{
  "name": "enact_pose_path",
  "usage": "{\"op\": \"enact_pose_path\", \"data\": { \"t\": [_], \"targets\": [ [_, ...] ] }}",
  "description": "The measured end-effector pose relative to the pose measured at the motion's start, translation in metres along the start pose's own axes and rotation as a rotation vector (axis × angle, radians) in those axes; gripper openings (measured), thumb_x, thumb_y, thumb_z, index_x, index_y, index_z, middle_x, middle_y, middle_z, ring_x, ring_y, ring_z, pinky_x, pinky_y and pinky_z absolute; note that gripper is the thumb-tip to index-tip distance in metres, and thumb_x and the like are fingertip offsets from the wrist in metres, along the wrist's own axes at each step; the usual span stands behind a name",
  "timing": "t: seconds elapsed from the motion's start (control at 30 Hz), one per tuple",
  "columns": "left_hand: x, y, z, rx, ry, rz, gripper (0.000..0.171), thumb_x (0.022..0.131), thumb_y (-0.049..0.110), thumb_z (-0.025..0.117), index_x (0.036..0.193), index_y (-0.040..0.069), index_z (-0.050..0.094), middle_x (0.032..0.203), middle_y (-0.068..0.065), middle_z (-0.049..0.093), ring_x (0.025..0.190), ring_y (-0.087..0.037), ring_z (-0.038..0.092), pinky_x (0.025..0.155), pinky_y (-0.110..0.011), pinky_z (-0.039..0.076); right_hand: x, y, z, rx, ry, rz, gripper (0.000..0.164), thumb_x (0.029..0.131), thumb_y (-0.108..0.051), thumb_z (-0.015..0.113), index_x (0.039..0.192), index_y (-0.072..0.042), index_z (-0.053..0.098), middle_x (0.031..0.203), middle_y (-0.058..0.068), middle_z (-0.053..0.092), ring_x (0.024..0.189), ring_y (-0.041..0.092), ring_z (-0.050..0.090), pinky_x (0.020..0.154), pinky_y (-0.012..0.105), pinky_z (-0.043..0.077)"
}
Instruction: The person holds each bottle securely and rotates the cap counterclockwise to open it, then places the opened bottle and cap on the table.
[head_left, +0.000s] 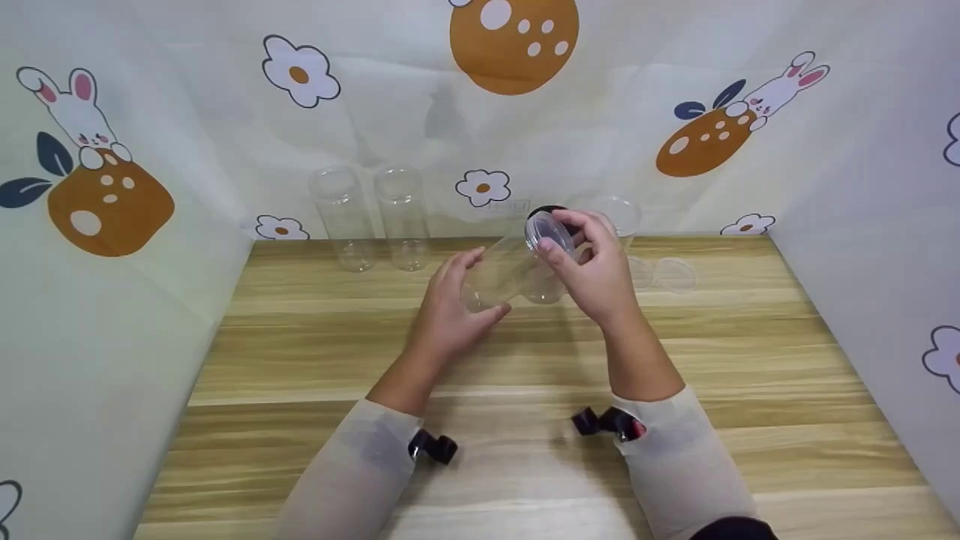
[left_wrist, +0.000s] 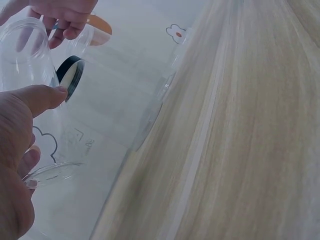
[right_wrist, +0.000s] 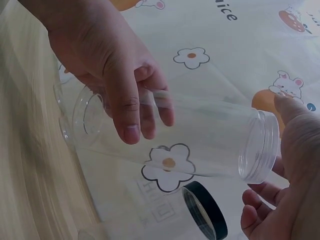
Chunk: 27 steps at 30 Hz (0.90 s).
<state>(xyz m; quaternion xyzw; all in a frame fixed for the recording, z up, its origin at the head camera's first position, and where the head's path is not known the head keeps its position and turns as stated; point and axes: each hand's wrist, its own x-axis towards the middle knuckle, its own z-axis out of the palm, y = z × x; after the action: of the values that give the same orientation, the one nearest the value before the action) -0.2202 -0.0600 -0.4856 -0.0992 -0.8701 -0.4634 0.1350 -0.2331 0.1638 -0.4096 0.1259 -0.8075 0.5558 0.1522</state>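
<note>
A clear plastic jar (head_left: 495,266) is tilted between the hands, its threaded mouth (right_wrist: 260,145) uncovered and facing right. My left hand (head_left: 454,307) holds it near the base, thumb on one side and fingers on the other. Around the mouth end, the thumb and fingers of my right hand (head_left: 600,270) grip the rim. In the left wrist view the left thumb (left_wrist: 42,97) lies along the clear wall. Just behind stands another clear jar (head_left: 544,289) with a black lid (right_wrist: 206,210), partly hidden by the held jar and right hand.
Two tall clear jars (head_left: 341,221) stand at the back left of the wooden table (head_left: 337,435). Another clear jar (head_left: 622,214) is partly hidden behind the right hand. Clear round discs (head_left: 676,275) lie to its right. A patterned sheet (head_left: 390,97) rises behind the table.
</note>
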Motion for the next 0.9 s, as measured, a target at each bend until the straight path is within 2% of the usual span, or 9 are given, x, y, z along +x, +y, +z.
{"op": "enact_pose_path", "data": {
  "t": [0.17, 0.27, 0.43, 0.6, 0.7, 0.9],
  "targets": [
    [0.0005, -0.0004, -0.0001, 0.001, -0.001, 0.005, 0.090, 0.076, 0.030, 0.098, 0.154, 0.021, 0.054, 0.145, 0.003, 0.064, 0.141, -0.023, 0.057, 0.124, -0.048, 0.044, 0.0000, -0.0008, 0.0003, 0.012, -0.005, 0.008, 0.044, 0.093, -0.035, 0.083, 0.130, -0.016, 0.074, 0.124, 0.005, 0.064, 0.099, 0.018, 0.053, 0.070, 0.023, 0.043],
    [0.0006, -0.0012, -0.0004, 0.002, -0.002, 0.009, 0.090, 0.075, 0.031, 0.098, 0.154, 0.019, 0.055, 0.145, 0.002, 0.064, 0.141, -0.023, 0.057, 0.124, -0.048, 0.044, -0.0004, -0.0015, 0.0001, 0.052, -0.027, -0.012, 0.040, 0.093, -0.027, 0.082, 0.131, -0.015, 0.074, 0.130, 0.004, 0.066, 0.102, 0.018, 0.054, 0.071, 0.022, 0.044],
    [0.0006, -0.0014, -0.0009, 0.013, -0.001, 0.005, 0.091, 0.075, 0.035, 0.097, 0.154, 0.019, 0.054, 0.145, 0.002, 0.064, 0.141, -0.023, 0.056, 0.124, -0.048, 0.044, -0.0013, -0.0040, -0.0002, 0.113, -0.068, -0.052, 0.041, 0.093, -0.009, 0.073, 0.133, -0.013, 0.073, 0.147, 0.003, 0.065, 0.119, 0.020, 0.059, 0.085, 0.025, 0.050],
    [0.0006, -0.0002, -0.0015, 0.018, -0.008, -0.010, 0.092, 0.075, 0.035, 0.097, 0.154, 0.021, 0.054, 0.146, 0.003, 0.063, 0.142, -0.023, 0.056, 0.125, -0.048, 0.043, -0.0026, -0.0049, -0.0006, 0.122, -0.076, -0.079, 0.050, 0.088, 0.000, 0.064, 0.135, -0.011, 0.072, 0.152, 0.004, 0.063, 0.130, 0.021, 0.060, 0.095, 0.028, 0.051],
    [0.0007, 0.0003, -0.0018, 0.013, -0.009, -0.011, 0.092, 0.075, 0.035, 0.097, 0.154, 0.020, 0.054, 0.147, 0.003, 0.063, 0.143, -0.023, 0.055, 0.125, -0.049, 0.043, -0.0024, -0.0043, -0.0009, 0.094, -0.064, -0.074, 0.048, 0.090, -0.007, 0.069, 0.138, -0.013, 0.070, 0.151, 0.003, 0.062, 0.126, 0.020, 0.058, 0.093, 0.028, 0.048],
    [0.0002, 0.0005, -0.0019, 0.007, -0.012, -0.009, 0.090, 0.076, 0.034, 0.097, 0.155, 0.022, 0.054, 0.147, 0.005, 0.062, 0.142, -0.021, 0.055, 0.124, -0.047, 0.044, -0.0002, -0.0009, -0.0006, -0.004, -0.038, -0.004, 0.052, 0.093, -0.035, 0.081, 0.141, -0.018, 0.068, 0.137, 0.003, 0.062, 0.107, 0.017, 0.053, 0.076, 0.025, 0.044]
  ]
}}
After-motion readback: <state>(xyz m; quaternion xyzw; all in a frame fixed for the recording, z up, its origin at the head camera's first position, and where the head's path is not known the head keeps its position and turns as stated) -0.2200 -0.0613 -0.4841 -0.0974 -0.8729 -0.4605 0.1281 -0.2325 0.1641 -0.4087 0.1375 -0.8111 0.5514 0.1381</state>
